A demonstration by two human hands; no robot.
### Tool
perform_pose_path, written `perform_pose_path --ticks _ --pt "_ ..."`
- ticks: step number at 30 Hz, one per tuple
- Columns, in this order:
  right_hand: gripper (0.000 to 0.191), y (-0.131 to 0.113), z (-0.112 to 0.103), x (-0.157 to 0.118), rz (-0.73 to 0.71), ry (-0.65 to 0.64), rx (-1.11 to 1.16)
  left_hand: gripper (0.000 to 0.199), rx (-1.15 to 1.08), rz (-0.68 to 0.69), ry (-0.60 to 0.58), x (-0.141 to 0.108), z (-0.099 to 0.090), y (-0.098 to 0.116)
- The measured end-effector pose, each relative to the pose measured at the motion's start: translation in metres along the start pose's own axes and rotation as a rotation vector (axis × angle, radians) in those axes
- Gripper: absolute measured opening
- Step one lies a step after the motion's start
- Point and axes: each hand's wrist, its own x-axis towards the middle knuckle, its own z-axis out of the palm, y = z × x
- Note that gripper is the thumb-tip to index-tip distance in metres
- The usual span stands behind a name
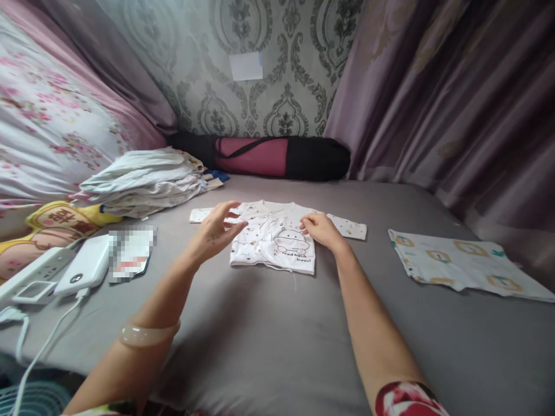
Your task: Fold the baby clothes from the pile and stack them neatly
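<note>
l hand [220,234]: over wht shirt [286,245], grip apart | r hand [323,231]: ditto, can't tell grip

you faced a grey wall [295,52] papered with a damask pattern, bearing a small white rectangle [246,66]. a mauve curtain [437,86] hung in folds on your right, a second mauve drape [113,63] on your left. before you spread a broad surface [281,341] under grey cloth. the light was soft and muted.

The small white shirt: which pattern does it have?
The shirt has small scattered motifs and a cartoon animal; head view.
</note>
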Motion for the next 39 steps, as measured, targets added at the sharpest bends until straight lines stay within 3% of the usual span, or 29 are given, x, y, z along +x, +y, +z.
perform_pose_path --ticks 3,8,11,15,17,21,28,32,39 --pt "0.018 -0.001 -0.009 -0.006 0.086 -0.105 -0.077 0.039 0.130 -0.157 -0.057 -0.011 0.004 -0.017" --pt "0.018 -0.008 -0.017 -0.021 0.288 -0.280 -0.118 0.047 0.108 -0.368 -0.404 -0.041 0.002 -0.044" --pt "0.015 -0.013 -0.014 -0.036 0.308 -0.379 -0.150 0.049 0.037 -0.380 -0.416 -0.054 0.006 -0.045" --pt "0.019 -0.017 -0.011 -0.065 0.290 -0.442 -0.261 0.041 -0.019 -0.295 -0.389 -0.060 0.016 -0.043" --pt "0.023 -0.018 -0.012 -0.081 0.227 -0.422 -0.348 0.033 -0.011 -0.266 -0.354 -0.060 0.021 -0.043" --pt "0.015 -0.020 -0.005 -0.107 0.082 -0.262 -0.497 0.019 0.081 -0.250 -0.283 -0.060 0.027 -0.042" --pt "0.027 -0.030 0.029 -0.123 0.174 -0.049 -0.756 0.020 0.206 -0.154 -0.183 -0.066 0.036 -0.028" --pt "0.029 -0.030 0.035 -0.123 0.166 -0.034 -0.771 0.019 0.211 -0.105 -0.173 -0.066 0.040 -0.031" --pt "0.031 -0.026 0.024 -0.123 0.140 -0.116 -0.754 0.019 0.288 0.032 -0.318 -0.071 0.026 -0.054"
